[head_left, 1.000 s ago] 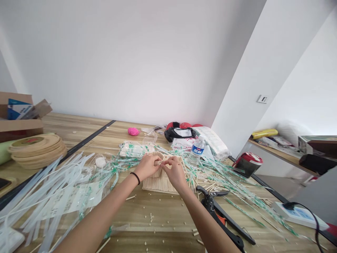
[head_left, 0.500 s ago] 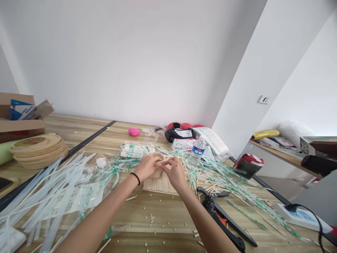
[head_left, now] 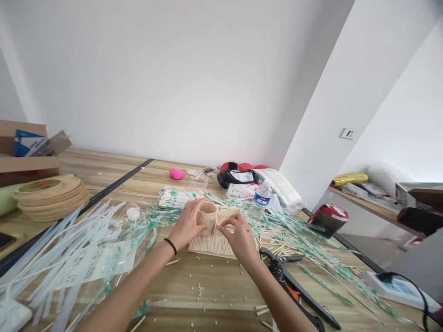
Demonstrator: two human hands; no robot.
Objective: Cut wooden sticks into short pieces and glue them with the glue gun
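A model made of thin wooden sticks [head_left: 212, 245] lies on the table, its flat base in front and a round, open-topped stick cylinder [head_left: 206, 222] standing on its left half. My left hand [head_left: 188, 222] curves around the cylinder's left side, thumb in front and fingers behind. Close to the cylinder's right side, my right hand [head_left: 238, 235] has thumb and index finger pinched together beside a pale upright stick edge. Whatever lies between those fingertips is too small to make out.
Black-handled cutters [head_left: 280, 272] lie right of the model, by scattered loose sticks [head_left: 277, 235] and green-printed plastic strips. Behind stand a water bottle [head_left: 262, 199] and wrapped stick bundles [head_left: 175, 197]. Translucent strips [head_left: 79, 249] spread leftward near wooden discs [head_left: 51, 198].
My hands were together above the model, fingertips nearly meeting. Now they are apart: the left has moved left around the cylinder, and the right is slightly lower at its right side.
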